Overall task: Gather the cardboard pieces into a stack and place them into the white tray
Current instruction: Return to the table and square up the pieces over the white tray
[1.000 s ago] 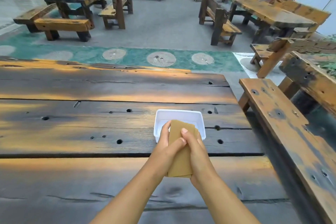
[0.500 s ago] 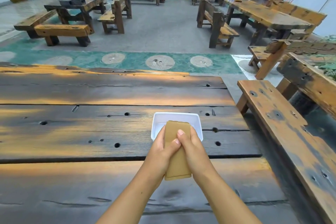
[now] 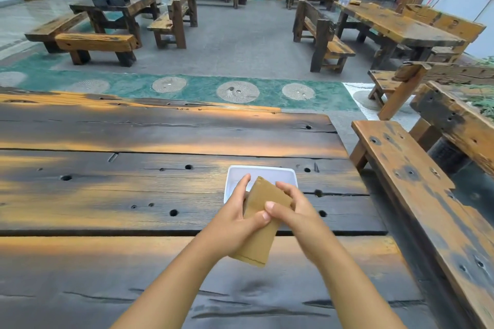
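Cardboard stack (image 3: 260, 224) clasped between both hands' grip

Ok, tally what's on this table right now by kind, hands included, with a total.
Hands: 2, left hand and right hand
Cardboard stack: 1, held by both hands; piece count not visible
White tray: 1
Total: 4

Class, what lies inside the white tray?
The white tray's visible far part looks bare; the cardboard stack and both hands hide its near part.

both hands clasped together, left hand (image 3: 235, 218); right hand (image 3: 292, 215), forearms fwd
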